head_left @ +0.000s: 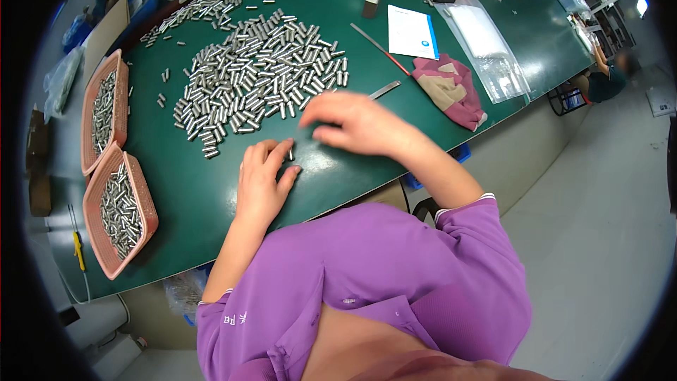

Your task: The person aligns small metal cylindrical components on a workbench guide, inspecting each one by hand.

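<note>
My left hand (259, 182) rests on the green tabletop in front of a large heap of small shiny metal pins (247, 74). Its fingers are curved and its thumb stands apart from them. One single metal pin (290, 155) shows at the index fingertip, in the gap toward the thumb. To the right, my right hand (356, 125) hovers over the table close to the heap's near right edge. Its fingers are bent and smeared by motion, so whatever is in them cannot be made out. A flat metal strip (385, 89) lies just beyond that hand.
Two pink baskets (147, 201) of pins stand at the left. More pins (211, 7) lie along the far edge. Rightward are a red-handled tool (398, 63), a maroon and beige cloth (449, 90), a white paper (412, 31), plastic bags (486, 42) and a small box (373, 1).
</note>
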A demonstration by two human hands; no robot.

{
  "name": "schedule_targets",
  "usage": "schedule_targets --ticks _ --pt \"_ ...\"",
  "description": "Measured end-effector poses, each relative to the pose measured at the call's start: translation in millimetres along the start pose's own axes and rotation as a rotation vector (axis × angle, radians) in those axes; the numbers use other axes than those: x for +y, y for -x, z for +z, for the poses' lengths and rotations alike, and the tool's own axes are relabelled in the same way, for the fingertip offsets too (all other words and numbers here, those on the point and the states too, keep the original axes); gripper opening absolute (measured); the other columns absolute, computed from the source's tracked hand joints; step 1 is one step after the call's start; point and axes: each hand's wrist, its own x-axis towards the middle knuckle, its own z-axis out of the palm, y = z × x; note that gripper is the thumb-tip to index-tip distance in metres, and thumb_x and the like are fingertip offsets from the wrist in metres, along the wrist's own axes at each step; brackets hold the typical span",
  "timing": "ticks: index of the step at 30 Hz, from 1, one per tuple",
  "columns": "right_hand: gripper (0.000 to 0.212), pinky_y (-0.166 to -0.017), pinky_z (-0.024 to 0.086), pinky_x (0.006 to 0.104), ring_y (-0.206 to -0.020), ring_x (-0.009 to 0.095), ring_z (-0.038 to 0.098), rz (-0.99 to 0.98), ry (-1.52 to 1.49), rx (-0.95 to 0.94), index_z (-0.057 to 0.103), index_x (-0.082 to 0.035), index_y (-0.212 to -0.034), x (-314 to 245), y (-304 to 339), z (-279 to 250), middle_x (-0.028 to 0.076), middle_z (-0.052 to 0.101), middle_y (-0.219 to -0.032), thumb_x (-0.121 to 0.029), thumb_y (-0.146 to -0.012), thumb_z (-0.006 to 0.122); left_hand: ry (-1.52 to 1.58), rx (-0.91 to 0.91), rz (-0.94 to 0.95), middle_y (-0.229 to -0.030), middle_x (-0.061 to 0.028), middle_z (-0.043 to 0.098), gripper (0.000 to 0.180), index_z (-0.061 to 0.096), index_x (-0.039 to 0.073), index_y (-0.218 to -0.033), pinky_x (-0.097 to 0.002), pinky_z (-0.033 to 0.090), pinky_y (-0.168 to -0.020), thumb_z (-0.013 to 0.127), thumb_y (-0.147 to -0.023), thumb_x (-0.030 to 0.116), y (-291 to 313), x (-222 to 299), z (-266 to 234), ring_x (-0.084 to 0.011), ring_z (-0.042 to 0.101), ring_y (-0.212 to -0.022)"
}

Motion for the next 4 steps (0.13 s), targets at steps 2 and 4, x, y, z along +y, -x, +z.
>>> schedule_targets --ticks 2,4 --pt "0.021 -0.083 0.05 0.0362 -0.094 0.022 0.062 0.158 0.061 0.234 0.063 -0.008 -0.103 29.0 -5.9 -43.3 0.005 0.062 -0.105 -0.008 -0.082 0.062 -0.128 -0.131 0.033 -0.104 -0.0091 0.057 0.028 0.064 0.005 -0.098 -0.0378 0.045 -0.084 0.072 -0.072 0.01 -2.6 0.8 1.1 -0.0295 0.053 -0.097" --pt "0.023 -0.084 0.051 0.0372 -0.094 0.021 0.063 0.286 0.053 0.375 0.062 -0.009 -0.108 54.3 -9.8 -75.2 0.005 0.063 -0.108 -0.009 -0.084 0.061 -0.143 -0.146 0.045 -0.104 -0.0091 0.057 0.033 0.062 0.008 -0.105 -0.0379 0.044 -0.085 0.071 -0.073 0.011 -5.5 -2.7 5.4 -0.0291 0.053 -0.097"
